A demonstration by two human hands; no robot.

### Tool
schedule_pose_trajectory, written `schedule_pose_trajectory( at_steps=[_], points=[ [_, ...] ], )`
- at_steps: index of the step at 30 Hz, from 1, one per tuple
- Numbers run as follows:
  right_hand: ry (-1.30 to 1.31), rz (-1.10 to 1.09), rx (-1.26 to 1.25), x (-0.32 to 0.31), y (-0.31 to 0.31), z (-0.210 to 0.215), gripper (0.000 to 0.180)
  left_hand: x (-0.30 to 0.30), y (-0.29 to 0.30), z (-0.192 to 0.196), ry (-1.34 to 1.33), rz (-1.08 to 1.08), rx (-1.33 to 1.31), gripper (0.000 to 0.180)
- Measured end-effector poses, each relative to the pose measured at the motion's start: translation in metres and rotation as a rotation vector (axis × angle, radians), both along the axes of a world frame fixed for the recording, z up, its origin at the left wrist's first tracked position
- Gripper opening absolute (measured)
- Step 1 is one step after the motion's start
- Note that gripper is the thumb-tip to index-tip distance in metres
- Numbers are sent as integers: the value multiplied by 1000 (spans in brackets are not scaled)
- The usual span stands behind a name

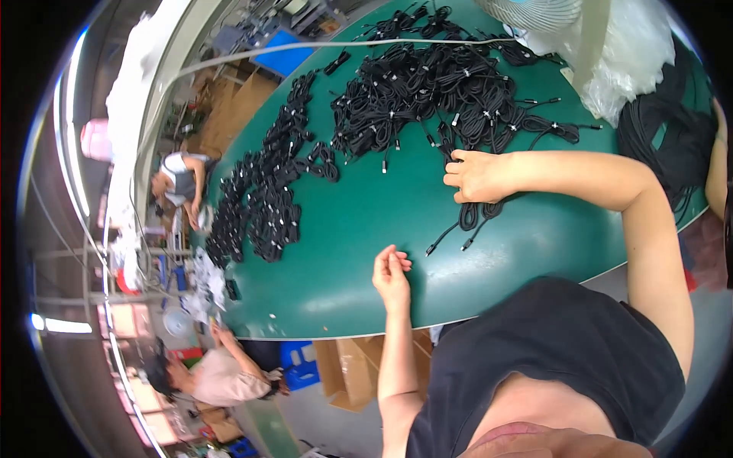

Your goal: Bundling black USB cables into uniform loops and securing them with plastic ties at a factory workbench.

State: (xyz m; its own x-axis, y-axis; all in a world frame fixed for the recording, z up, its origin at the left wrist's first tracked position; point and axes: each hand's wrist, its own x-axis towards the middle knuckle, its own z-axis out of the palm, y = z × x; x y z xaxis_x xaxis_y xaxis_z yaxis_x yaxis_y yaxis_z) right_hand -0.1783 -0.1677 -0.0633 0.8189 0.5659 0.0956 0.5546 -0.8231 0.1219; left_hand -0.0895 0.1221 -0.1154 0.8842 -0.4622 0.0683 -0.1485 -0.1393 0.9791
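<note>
My right hand (pixel 477 177) reaches in from the right. Its fingers are closed round a coiled black cable (pixel 467 217), whose two ends with plugs lie toward me on the green table (pixel 343 278). Just beyond this hand spreads a big heap of coiled black cables (pixel 427 88), tied in bundles with small pale ties and showing silvery plugs. Nearer the table's front edge is my left hand (pixel 392 276), its fingers loosely curled in, with nothing visible in them. Inside the right hand, the grip on the coil is partly hidden by the fingers.
More cable bundles (pixel 263 191) lie in rows on the left. At the right, loose black cables (pixel 660 145) sit by a clear plastic bag (pixel 630 65) and a fan (pixel 534 11). Two people (pixel 229 374) work to the left; another arm shows at the right rim. Cardboard boxes (pixel 351 374) stand below the table edge.
</note>
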Motion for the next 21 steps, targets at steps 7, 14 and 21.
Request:
schedule_pose_trajectory(
  at_steps=[7, 14, 21],
  points=[
    [125, -458, 886, 14, 27, 34, 31, 3, -60, 62, -57, -303, -77, 36],
    [95, -532, 949, 7, 83, 52, 52, 26, -73, 65, 456, -360, -578, 38],
    [-51, -631, 939, 20, 103, 32, 15, 54, -62, 44, 519, -346, -731, 32]
  ],
)
